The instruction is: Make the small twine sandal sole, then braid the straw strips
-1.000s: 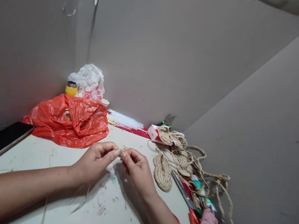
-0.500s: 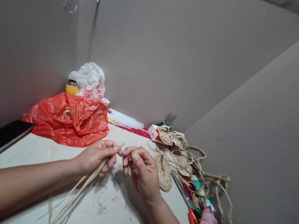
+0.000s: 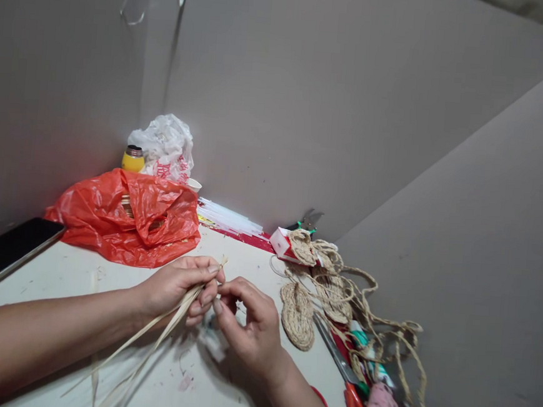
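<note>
My left hand [image 3: 178, 287] is closed around a bundle of pale straw strips [image 3: 148, 338]. Their tips poke out past my thumb and the long ends trail down to the lower left over the white table [image 3: 73, 275]. My right hand [image 3: 247, 324] sits just right of the left one, fingers curled, its thumb and forefinger pinched close to the straw near my left fingertips. Whether it grips a strand is hidden. A small woven straw sandal [image 3: 297, 315] lies flat just right of my right hand.
A red plastic bag [image 3: 129, 220] lies at the back left with a white bag [image 3: 166, 145] and a yellow bottle [image 3: 132, 159] behind it. A dark phone [image 3: 7, 251] rests at the left edge. Braided straw cords [image 3: 362, 298], scissors [image 3: 335, 356] and red tools crowd the right side against cardboard walls.
My left hand has taken the straw bundle into a firmer grip, strips now trailing lower left. My right hand has dropped slightly and curled in under the left fingertips.
</note>
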The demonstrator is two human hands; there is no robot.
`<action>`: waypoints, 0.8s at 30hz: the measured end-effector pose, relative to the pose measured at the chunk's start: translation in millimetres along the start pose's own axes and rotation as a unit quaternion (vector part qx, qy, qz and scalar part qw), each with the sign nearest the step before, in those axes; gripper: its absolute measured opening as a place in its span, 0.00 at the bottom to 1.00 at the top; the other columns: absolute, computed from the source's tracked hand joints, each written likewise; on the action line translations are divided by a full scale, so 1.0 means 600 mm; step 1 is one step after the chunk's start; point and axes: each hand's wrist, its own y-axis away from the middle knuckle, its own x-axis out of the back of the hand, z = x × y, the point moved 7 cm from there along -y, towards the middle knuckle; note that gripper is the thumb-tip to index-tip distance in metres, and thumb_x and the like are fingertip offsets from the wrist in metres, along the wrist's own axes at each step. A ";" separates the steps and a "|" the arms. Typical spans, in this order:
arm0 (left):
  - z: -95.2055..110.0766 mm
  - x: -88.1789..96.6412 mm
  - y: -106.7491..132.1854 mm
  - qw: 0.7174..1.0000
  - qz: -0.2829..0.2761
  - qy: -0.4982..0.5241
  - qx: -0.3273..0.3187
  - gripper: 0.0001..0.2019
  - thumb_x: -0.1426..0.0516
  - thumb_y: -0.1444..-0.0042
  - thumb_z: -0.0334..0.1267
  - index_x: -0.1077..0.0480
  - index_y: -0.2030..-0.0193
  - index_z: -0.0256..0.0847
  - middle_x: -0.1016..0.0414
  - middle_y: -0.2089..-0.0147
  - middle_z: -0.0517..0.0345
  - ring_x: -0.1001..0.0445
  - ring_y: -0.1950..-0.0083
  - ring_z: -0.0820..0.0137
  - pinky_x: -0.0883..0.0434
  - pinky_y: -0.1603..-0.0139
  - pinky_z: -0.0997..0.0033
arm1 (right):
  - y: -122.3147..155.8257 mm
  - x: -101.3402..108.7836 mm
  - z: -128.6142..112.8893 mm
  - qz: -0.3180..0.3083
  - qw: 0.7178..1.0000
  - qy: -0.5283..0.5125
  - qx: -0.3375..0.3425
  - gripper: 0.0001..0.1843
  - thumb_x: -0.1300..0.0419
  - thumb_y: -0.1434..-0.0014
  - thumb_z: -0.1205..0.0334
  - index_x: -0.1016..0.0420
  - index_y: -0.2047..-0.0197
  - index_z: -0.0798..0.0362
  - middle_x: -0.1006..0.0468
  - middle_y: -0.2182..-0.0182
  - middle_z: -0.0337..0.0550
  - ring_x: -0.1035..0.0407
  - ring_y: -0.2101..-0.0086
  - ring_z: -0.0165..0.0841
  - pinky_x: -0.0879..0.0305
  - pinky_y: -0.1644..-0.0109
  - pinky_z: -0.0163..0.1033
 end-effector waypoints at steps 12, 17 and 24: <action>0.004 0.015 0.001 0.996 0.086 0.002 0.010 0.08 0.41 0.47 0.38 0.32 0.69 0.34 0.39 0.81 0.66 0.44 0.84 0.83 0.43 0.85 0.84 | 0.001 0.005 -0.012 -0.001 0.999 0.021 0.041 0.06 0.45 0.45 0.71 0.35 0.71 0.51 0.33 0.78 0.37 0.39 0.76 0.29 0.41 0.72 0.35; -0.001 0.029 -0.003 0.992 0.128 -0.014 0.017 0.09 0.39 0.50 0.37 0.31 0.72 0.33 0.40 0.82 0.66 0.44 0.83 0.83 0.43 0.85 0.84 | 0.005 0.000 -0.022 -0.016 0.997 0.008 0.074 0.06 0.46 0.47 0.72 0.37 0.70 0.50 0.34 0.77 0.38 0.39 0.76 0.30 0.40 0.71 0.37; -0.009 0.035 -0.003 0.989 0.135 -0.052 0.017 0.12 0.39 0.50 0.41 0.32 0.72 0.32 0.40 0.83 0.67 0.45 0.84 0.84 0.43 0.85 0.84 | 0.012 -0.002 -0.018 -0.010 0.997 -0.028 0.075 0.06 0.47 0.46 0.72 0.37 0.68 0.50 0.31 0.76 0.40 0.36 0.74 0.32 0.38 0.69 0.39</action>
